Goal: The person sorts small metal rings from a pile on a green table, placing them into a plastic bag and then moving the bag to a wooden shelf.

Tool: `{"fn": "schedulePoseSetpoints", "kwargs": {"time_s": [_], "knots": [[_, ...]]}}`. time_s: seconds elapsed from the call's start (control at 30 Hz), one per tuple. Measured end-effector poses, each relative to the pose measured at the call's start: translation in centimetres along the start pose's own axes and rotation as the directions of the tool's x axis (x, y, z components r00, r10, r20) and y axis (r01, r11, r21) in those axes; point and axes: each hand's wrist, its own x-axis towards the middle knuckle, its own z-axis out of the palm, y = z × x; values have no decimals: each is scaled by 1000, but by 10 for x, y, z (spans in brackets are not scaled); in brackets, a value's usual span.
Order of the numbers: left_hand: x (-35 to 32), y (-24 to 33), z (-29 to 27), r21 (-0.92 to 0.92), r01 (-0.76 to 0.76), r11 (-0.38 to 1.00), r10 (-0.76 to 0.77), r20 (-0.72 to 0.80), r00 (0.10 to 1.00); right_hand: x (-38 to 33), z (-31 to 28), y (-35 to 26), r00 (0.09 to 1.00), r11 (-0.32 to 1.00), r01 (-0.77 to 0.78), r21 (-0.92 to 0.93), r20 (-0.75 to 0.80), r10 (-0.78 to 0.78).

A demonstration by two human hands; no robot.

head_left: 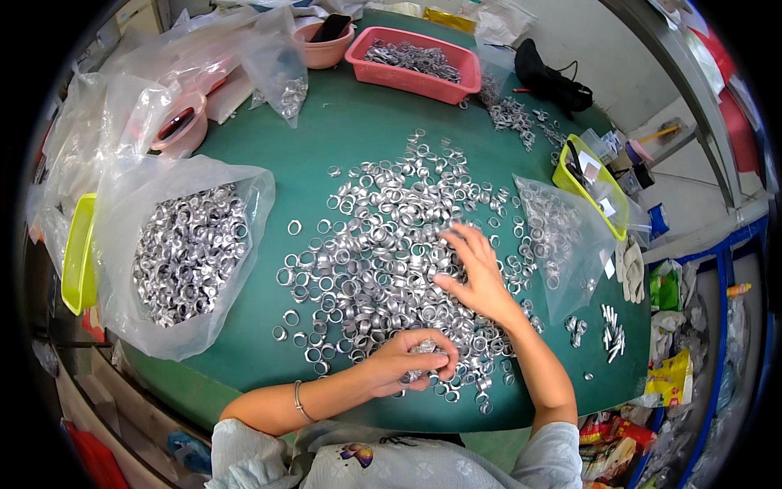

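A wide heap of silvery metal rings [383, 220] is spread over the middle of the green table. My left hand [413, 359] is closed round several of these rings at the heap's near edge, and some show between thumb and fingers. My right hand [476, 273] lies over the right part of the heap with its fingers apart, the fingertips touching or just above the rings. Left of the heap, a clear plastic bag [257, 191] lies open, full of similar rings. To the right, another clear bag [574, 281] holds fewer rings.
Across the green table [326, 143], a pink tray [358, 61] of metal parts stands at the back, beside a pink bowl [318, 55]. Yellow-green baskets stand at the left [77, 261] and right [615, 220]. Small white sticks [612, 332] lie near the right edge.
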Motion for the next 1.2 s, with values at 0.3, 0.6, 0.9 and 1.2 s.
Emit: {"fn": "schedulePoseSetpoints", "kwargs": {"time_s": [0.3, 0.6, 0.9, 1.2], "knots": [[1, 1, 3, 27, -9, 1000, 8, 39, 999, -52, -25, -35, 934, 983, 113, 141, 324, -154], [-2, 1, 9, 125, 67, 990, -78, 87, 993, -95, -51, -14, 992, 926, -127, 357, 56, 114], [-1, -7, 3, 264, 149, 953, -222, 274, 936, -76, -8, -32, 979, 987, 148, -58, 150, -138], [-2, -13, 0, 567, 198, 799, -530, 509, 678, -54, -16, 9, 995, 970, -51, -236, -99, 28]]}}
